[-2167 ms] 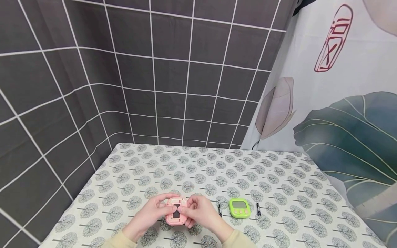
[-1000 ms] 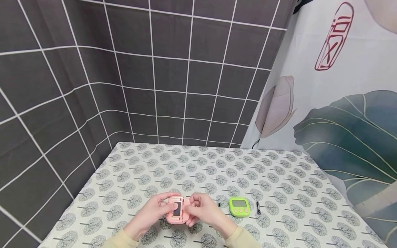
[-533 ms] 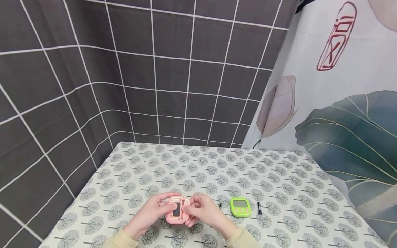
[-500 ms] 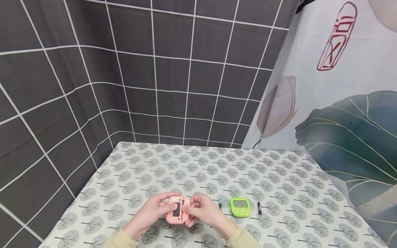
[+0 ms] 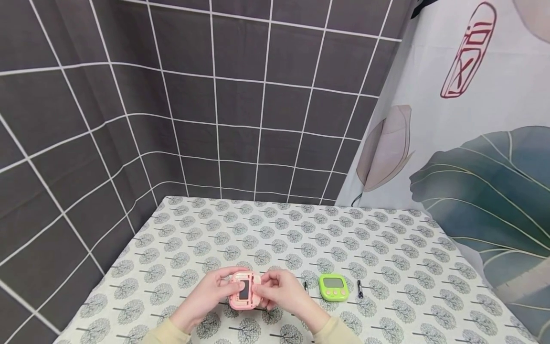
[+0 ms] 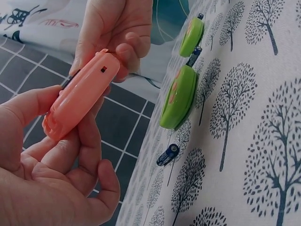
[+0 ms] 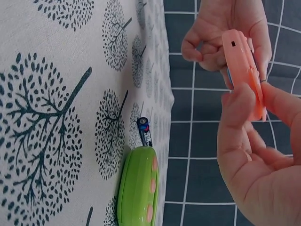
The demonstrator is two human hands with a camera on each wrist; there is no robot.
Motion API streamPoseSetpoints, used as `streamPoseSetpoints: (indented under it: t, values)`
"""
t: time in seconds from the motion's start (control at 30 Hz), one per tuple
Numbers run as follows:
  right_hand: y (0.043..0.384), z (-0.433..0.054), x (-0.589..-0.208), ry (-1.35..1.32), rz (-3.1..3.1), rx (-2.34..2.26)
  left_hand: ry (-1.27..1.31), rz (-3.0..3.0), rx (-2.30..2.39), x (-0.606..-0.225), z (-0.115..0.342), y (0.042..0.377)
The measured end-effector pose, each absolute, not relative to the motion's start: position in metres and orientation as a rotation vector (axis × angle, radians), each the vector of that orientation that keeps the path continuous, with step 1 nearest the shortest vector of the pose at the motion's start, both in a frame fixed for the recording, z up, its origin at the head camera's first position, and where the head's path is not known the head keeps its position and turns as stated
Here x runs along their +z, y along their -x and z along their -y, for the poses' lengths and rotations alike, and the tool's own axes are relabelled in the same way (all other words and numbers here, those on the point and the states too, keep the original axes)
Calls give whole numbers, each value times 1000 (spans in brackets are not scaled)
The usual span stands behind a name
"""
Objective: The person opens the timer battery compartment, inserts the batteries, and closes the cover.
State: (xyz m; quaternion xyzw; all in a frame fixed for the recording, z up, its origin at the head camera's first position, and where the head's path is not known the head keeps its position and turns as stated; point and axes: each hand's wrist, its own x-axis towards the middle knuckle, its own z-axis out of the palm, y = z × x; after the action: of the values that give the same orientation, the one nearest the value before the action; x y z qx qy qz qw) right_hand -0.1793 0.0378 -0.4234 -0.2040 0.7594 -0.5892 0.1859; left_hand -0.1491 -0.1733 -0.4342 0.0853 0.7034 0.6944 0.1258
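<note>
Both hands hold a pink digital timer up over the table, its back facing up in the head view. My left hand grips the left side, thumb on the dark panel in its back. My right hand pinches the right edge between thumb and fingers, beside a narrow slot running along the back. In both wrist views the timer's smooth pink side shows between the fingers. On the table to the right lies a green digital timer, its screen and buttons facing up.
One small dark battery lies right of the green timer. Another battery lies on its left, close to the right wrist. The tree-print tablecloth covers the table; a dark gridded curtain hangs behind it.
My right thumb has shifted from the dark panel to the timer's right edge, and a slot now shows along that side. The left hand keeps its hold; the green timer and batteries stay put.
</note>
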Motion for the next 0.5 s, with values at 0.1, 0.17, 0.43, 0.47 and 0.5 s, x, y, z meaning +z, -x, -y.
streamPoseSetpoints:
  t: [0.1,0.17,0.43,0.47,0.5]
  values:
    - [180,-38,-423,569,-2162,-1695,-251,-2059,2013,-434,173,149]
    - [180,-38,-423,574,-2152,-1725,-253,-2067,2006,-434,174,148]
    - [181,-37,-426,603,-2092,-1765,-259,-2096,1982,-433,174,147]
    - [181,-37,-426,600,-2083,-1768,-256,-2100,1981,-433,174,147]
    - [181,-37,-426,598,-2080,-1770,-254,-2100,1982,-433,174,147]
